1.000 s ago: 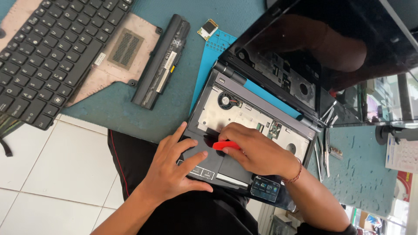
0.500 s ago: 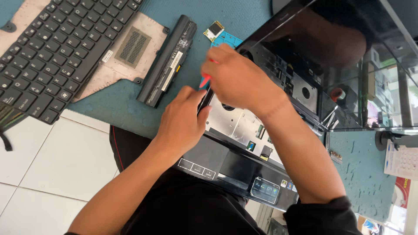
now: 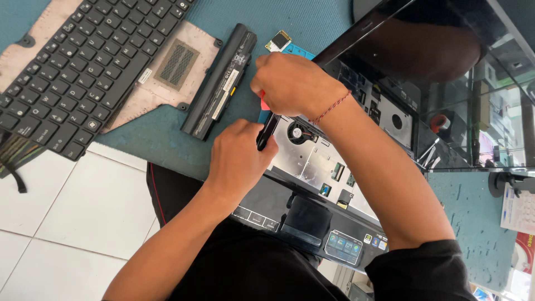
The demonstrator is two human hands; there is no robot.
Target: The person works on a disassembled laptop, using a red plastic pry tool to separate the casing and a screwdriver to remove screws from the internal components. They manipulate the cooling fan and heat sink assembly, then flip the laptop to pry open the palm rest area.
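Right hand (image 3: 292,83) grips a red-handled screwdriver (image 3: 264,103); left hand (image 3: 241,159) pinches its black shaft (image 3: 266,132) at the opened laptop's (image 3: 312,167) corner. A slip could gouge the fan (image 3: 296,134) just beside the tip.

Bright, even daylight; soft shadows under hands (image 3: 245,159); strong window glare on glossy laptop screen (image 3: 446,72); sharp throughout.

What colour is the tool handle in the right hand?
Red, only partly visible under the right hand in the head view: the small tool handle.
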